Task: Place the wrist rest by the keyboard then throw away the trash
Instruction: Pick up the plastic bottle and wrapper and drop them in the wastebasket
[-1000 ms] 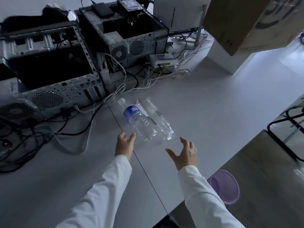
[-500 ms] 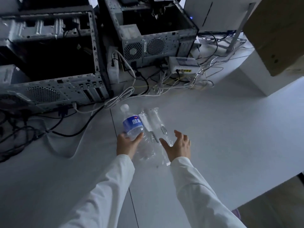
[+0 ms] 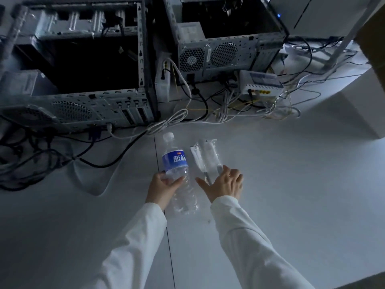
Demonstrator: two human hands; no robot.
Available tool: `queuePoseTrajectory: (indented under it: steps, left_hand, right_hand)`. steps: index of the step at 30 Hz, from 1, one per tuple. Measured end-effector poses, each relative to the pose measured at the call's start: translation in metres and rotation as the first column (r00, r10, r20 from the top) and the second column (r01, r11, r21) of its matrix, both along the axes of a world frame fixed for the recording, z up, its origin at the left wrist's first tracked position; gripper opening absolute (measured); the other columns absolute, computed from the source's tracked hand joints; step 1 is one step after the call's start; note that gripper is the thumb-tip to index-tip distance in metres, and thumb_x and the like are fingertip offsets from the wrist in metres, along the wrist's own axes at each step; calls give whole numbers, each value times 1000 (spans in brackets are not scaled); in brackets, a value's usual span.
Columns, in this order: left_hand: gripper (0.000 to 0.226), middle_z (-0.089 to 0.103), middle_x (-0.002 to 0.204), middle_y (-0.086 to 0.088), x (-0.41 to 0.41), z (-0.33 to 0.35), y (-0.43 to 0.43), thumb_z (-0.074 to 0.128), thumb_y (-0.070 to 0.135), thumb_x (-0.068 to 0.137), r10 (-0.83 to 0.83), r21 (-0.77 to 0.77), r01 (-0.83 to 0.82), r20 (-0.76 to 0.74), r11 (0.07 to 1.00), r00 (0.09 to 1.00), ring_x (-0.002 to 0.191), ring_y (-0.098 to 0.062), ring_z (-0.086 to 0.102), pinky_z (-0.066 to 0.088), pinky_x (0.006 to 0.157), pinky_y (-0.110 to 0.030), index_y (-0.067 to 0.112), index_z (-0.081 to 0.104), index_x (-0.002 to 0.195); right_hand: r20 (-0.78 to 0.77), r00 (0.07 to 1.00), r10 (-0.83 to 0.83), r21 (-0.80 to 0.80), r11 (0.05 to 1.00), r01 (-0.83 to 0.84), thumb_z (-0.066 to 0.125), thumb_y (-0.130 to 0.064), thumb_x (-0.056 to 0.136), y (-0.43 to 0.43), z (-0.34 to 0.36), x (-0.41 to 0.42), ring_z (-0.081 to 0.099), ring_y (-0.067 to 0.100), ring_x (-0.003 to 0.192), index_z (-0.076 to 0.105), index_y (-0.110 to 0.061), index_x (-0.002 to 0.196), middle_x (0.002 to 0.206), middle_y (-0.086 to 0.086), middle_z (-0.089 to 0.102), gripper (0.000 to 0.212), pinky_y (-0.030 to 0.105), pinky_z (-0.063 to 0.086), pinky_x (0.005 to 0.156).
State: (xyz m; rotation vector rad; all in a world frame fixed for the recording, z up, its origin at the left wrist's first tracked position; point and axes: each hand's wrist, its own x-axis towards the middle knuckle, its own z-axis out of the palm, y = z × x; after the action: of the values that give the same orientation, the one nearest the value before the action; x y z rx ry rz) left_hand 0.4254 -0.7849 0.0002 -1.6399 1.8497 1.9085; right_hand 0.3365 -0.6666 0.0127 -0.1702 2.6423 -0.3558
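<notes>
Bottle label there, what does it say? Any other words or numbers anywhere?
"蓝标" in large white characters on the blue label of the plastic bottle.
Small red and gold mark above those characters: too small to read.
Sticker on the white router: too blurred to read.
Nothing else legible.

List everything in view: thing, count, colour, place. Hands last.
Plastic bottle: one, clear with blue label, lying mid-table.
Plastic wrapper: one, clear, right of bottle.
Computer cases: two, grey, open, at table's back.
Router: one, white, right of cases.
Cables: many, black and white, around the cases.
Table: one, white.
Left hand: closing round the bottle.
Right hand: flat on the wrapper's near end.
Sleeves: two, white.
</notes>
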Motion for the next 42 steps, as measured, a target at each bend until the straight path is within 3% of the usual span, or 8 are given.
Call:
queuePoseTrajectory:
  steps: [13, 18, 21, 23, 27, 31, 37, 42]
  left_hand:
    - [34, 61, 89, -1, 5, 8, 9, 74, 21, 72, -37, 65, 42, -70, 997, 997, 82, -16, 58, 43, 62, -16, 14, 52, 97]
    - [21, 61, 79, 6, 12, 14, 21, 72, 20, 75, -94, 92, 107, -127, 990, 987, 78, -15, 59, 43, 65, -19, 20, 56, 89]
    - [19, 62, 76, 2, 18, 19, 30, 71, 21, 75, -175, 81, 190, -162, 979, 971, 69, -11, 58, 42, 53, -12, 16, 63, 92]
    - [19, 59, 70, 2, 24, 23, 39, 70, 20, 76, -247, 63, 264, -199, 962, 948, 52, 2, 55, 38, 44, -6, 14, 65, 93]
    - [27, 60, 75, 1, 30, 27, 62, 72, 24, 74, -338, 89, 364, -220, 927, 915, 51, 0, 54, 42, 47, -11, 14, 64, 99]
    - [53, 63, 91, -4, 35, 32, 106, 76, 34, 67, -439, 135, 472, -217, 871, 872, 72, -15, 57, 42, 70, -25, 11, 60, 111]
    - [49, 60, 105, -6, 46, 47, 201, 72, 30, 74, -608, 159, 646, -230, 746, 760, 93, -22, 58, 45, 86, -30, 16, 50, 116]
    - [62, 56, 115, -5, 49, 55, 290, 70, 32, 75, -716, 156, 749, -221, 644, 662, 105, -24, 58, 44, 92, -34, 13, 43, 129]
  right_hand:
    - [176, 953, -246, -131, 954, 271, 60, -41, 81, 18, 0, -7, 49, 32, 115, 62, -16, 113, 116, 10, 68, 41, 31, 40, 91]
    - [315, 864, -392, -261, 840, 476, 62, -28, 82, 38, 14, 4, 61, 27, 112, 66, -12, 113, 116, 12, 70, 35, 26, 45, 86]
    - [353, 833, -425, -334, 775, 537, 63, -26, 82, 57, 21, 20, 62, 21, 87, 69, -7, 106, 89, 14, 68, 31, 17, 42, 63]
    - [359, 805, -473, -364, 723, 587, 63, -27, 82, 73, 26, 33, 55, 17, 80, 71, -6, 102, 77, 8, 61, 31, 18, 38, 67]
    - [388, 703, -596, -422, 564, 710, 66, -25, 80, 106, 28, 62, 54, 15, 63, 70, -2, 100, 57, -3, 52, 30, 9, 41, 50]
    - [416, 590, -692, -477, 386, 790, 66, -22, 81, 156, 30, 94, 48, 6, 53, 66, 3, 109, 69, 3, 59, 37, 1, 36, 40]
    - [400, 399, -825, -518, 155, 841, 69, -24, 79, 252, 38, 142, 55, 17, 88, 63, 2, 115, 101, 9, 65, 45, 23, 42, 78]
    - [424, 254, -869, -529, -10, 849, 67, -24, 80, 338, 36, 167, 53, 16, 91, 62, 2, 116, 119, 17, 66, 45, 23, 40, 78]
